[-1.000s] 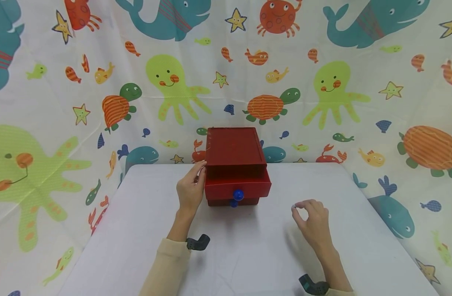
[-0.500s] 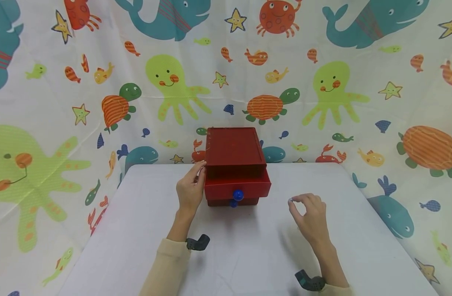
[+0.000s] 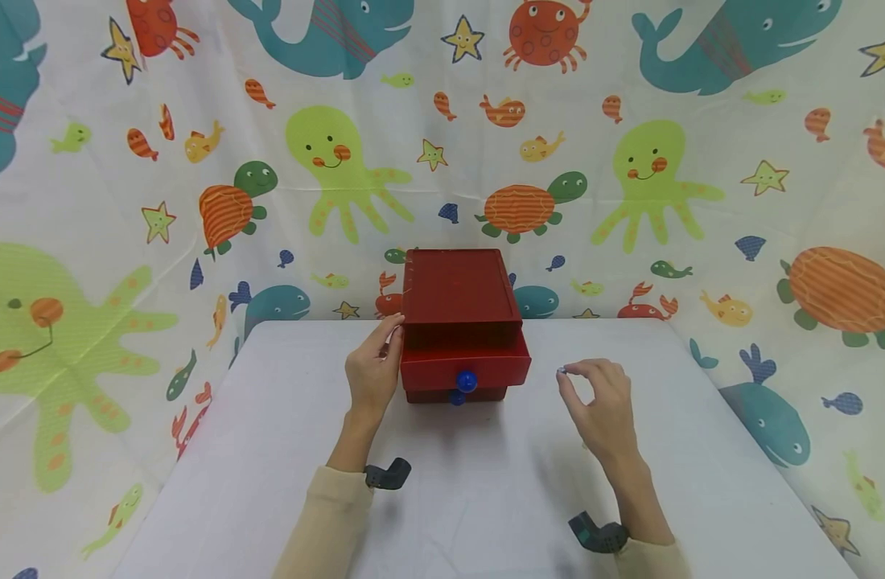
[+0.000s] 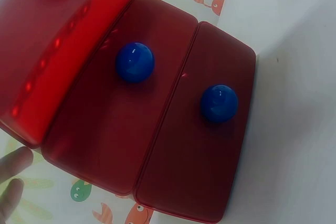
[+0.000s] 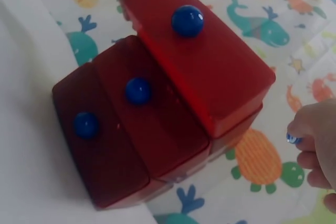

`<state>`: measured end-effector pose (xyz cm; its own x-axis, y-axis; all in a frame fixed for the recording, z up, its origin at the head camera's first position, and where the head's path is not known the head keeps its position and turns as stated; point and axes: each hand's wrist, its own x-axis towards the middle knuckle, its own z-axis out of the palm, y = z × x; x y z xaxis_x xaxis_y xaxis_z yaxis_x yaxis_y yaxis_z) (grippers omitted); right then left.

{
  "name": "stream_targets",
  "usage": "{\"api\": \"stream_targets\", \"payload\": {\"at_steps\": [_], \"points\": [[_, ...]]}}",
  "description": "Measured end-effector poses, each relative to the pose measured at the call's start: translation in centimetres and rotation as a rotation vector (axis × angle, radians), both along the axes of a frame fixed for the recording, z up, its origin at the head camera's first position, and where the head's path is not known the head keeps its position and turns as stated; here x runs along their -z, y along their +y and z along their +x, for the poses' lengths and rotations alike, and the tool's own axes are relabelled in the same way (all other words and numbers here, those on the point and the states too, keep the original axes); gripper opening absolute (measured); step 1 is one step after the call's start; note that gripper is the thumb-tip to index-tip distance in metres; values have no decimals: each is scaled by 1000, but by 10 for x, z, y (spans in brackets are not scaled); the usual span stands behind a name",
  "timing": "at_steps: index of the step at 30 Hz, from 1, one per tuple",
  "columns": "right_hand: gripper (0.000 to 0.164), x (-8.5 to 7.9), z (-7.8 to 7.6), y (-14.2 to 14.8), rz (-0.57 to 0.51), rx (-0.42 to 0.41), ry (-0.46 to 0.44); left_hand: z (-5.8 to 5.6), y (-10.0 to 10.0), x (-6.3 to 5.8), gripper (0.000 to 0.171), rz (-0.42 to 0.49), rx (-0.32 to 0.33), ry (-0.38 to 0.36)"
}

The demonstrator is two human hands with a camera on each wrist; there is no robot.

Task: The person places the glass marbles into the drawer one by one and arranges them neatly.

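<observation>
A red three-drawer cabinet (image 3: 457,285) stands at the table's back, its top drawer (image 3: 442,370) pulled out. Round blue knobs show on the drawer fronts, such as the middle drawer's knob (image 4: 135,62). My left hand (image 3: 372,374) touches the cabinet's left side near its top front edge, fingers fairly straight; two of its fingertips (image 4: 16,163) show in the left wrist view. To the cabinet's right, over the table, my right hand (image 3: 605,406) pinches a small shiny blue-and-white piece (image 5: 293,139) between thumb and index finger. Most of that piece is hidden by the fingers.
The white table (image 3: 283,418) extends on both sides of the cabinet. Right behind it hangs a cloth (image 3: 442,201) printed with sea animals. Each wrist wears a dark camera band, such as the left band (image 3: 388,474).
My right hand has moved forward and slightly left, closer to the open drawer, with the small piece still pinched. The left hand and the cabinet have stayed in place.
</observation>
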<state>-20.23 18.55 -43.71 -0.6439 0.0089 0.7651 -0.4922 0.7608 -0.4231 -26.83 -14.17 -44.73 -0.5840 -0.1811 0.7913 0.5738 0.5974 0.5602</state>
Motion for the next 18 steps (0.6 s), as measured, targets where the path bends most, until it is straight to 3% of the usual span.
{"api": "stream_targets", "payload": {"at_steps": [18], "points": [[22, -25, -13, -26, -11, -50, 55, -1, -1, 0, 26, -17, -11, 12]]}}
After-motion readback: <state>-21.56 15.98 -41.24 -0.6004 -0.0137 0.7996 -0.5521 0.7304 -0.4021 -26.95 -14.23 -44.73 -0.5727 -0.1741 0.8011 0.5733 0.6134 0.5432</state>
